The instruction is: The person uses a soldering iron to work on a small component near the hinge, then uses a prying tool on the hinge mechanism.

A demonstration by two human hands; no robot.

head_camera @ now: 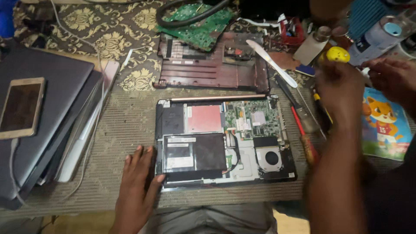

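At the lower centre of the frame the left hand [138, 182] lies flat, fingers spread, on the woven mat [121, 130], its thumb touching the lower left corner of the opened laptop base [225, 143]. This base occupies the middle of the frame with its cover off, showing a black battery pack [195, 152] at lower left, a round cooling fan [271, 158] at lower right and a green mainboard [255, 119] at upper right. At right of centre the right arm rises from the lower edge; the right hand [340, 86] is blurred and hovers above the screwdrivers [305, 130] lying just beside the base, and whether it grips anything cannot be told. A second hand [392, 78], apparently another person's, enters from the right edge above a picture book with a cartoon cat [383, 125]. At the left edge a pale smartphone [21, 108] rests on a stack of closed laptops [52, 130]. Farther up, beyond the base, lies a dark red laptop shell [208, 65] with a white plastic pry tool [271, 63] across its right end. At the top centre a loose green circuit board [197, 24] sits under a black cable, on the patterned cloth [108, 39] covering the tabletop.
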